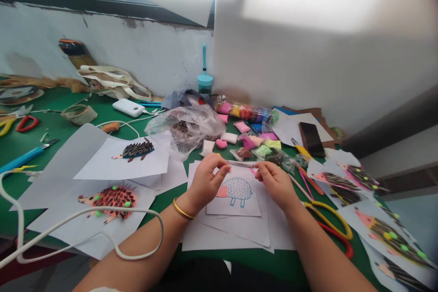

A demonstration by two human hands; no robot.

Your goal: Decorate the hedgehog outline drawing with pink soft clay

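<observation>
Over the drawing [237, 193], the left hand [207, 177] and right hand [275, 183] pinch a pen [241, 164], long axis left-to-right; beyond the drawing, a plastic bag [212, 121] holds dark seeds [185, 128]

No lettering or numbers can be read; marks on the pen-like stick [241, 164] seem too small.

The left hand [208, 177] partly hides the drawn-on sheet [237, 191].
</observation>
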